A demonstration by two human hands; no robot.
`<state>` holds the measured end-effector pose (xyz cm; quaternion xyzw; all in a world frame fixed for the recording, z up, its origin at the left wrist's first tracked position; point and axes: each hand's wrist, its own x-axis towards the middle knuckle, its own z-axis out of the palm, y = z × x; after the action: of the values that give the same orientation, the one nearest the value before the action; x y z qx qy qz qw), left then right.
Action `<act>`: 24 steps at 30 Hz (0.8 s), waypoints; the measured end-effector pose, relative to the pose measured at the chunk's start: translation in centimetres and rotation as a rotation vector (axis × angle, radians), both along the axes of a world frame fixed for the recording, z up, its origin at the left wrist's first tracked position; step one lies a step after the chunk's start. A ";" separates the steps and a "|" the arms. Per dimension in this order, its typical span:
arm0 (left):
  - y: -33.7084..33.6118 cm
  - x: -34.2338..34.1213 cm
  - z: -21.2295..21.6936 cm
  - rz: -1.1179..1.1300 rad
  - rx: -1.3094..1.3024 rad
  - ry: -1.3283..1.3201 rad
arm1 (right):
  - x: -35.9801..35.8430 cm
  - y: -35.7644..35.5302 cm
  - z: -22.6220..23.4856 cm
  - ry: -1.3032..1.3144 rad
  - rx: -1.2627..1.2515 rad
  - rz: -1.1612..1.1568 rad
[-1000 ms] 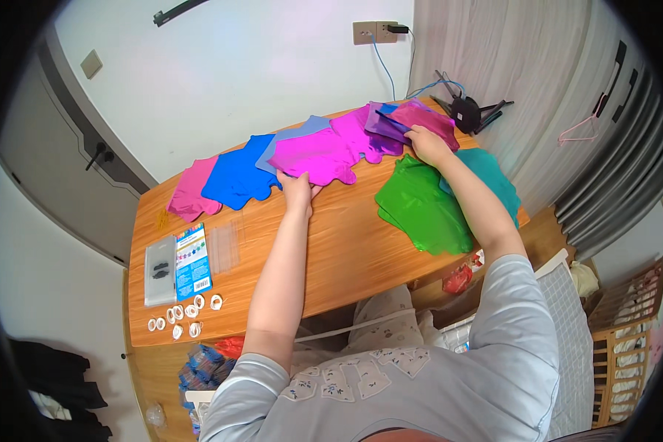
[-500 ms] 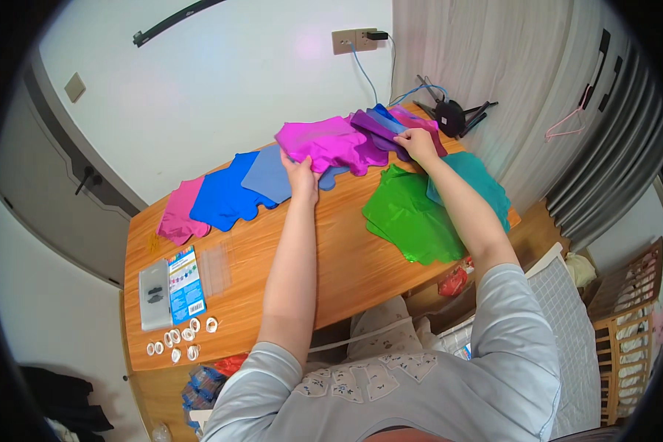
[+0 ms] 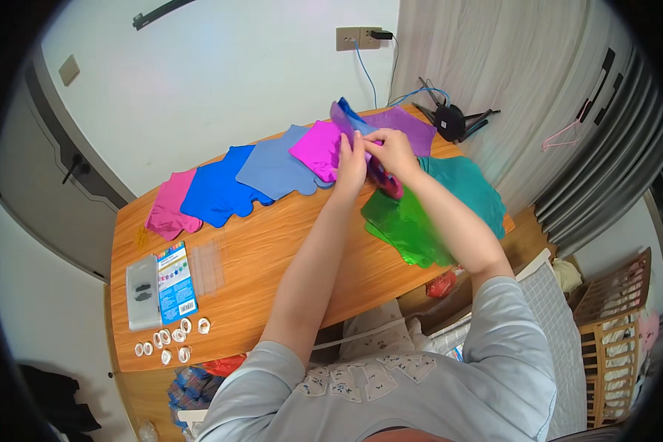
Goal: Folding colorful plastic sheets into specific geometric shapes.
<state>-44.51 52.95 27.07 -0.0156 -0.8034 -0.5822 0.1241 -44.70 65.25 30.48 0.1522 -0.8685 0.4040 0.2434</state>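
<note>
Both my hands meet over the far right half of the table, closed on a folded bunch of flat foil balloons (image 3: 339, 116) in purple, blue and dark red. My left hand (image 3: 351, 163) grips its left side, and my right hand (image 3: 394, 153) pinches its right side. Beneath and left of them lies a magenta foil balloon (image 3: 313, 152). A purple foil balloon (image 3: 412, 131) lies flat behind my right hand. Green foil balloons (image 3: 398, 228) and a teal one (image 3: 471, 191) lie near my right forearm.
Grey-blue (image 3: 272, 163), blue (image 3: 217, 193) and pink (image 3: 173, 202) foil balloons overlap along the back left. Nearer are a blue printed card (image 3: 175, 295), a clear pouch (image 3: 144, 309), clear strips (image 3: 208, 267) and several white ribbon rolls (image 3: 166, 337). A black router (image 3: 449, 121) stands at the back right.
My hands have come together, the left moving right and off the magenta balloon. The bunch has been lifted and shifted left, and a purple balloon now lies spread at the back right.
</note>
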 end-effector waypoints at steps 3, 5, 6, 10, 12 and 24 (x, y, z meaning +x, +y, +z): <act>-0.6 -1.6 -0.9 -0.346 1.006 -0.116 | 0.4 -2.8 -0.4 -0.056 -0.104 0.099; -1.7 -2.8 -2.3 -0.315 1.133 -0.020 | 0.5 -4.5 -0.4 -0.161 -0.207 0.200; -1.5 -2.9 -2.2 -0.314 1.199 0.015 | 0.5 -4.3 -0.5 -0.159 -0.203 0.192; -2.1 -2.6 -2.0 -0.299 1.205 0.060 | 0.2 -3.7 -0.8 -0.213 -0.264 0.307; -2.5 -1.7 -0.8 -0.331 1.246 0.085 | 0.7 -3.5 0.1 -0.426 -0.467 0.335; -3.8 -0.9 1.2 -0.498 1.066 0.158 | 1.4 -3.6 1.1 -0.560 -0.775 0.263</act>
<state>-45.37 49.12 28.22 -0.1824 -0.3607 -0.9140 0.0340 -43.25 61.70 31.58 0.0445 -0.6598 0.7500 -0.0134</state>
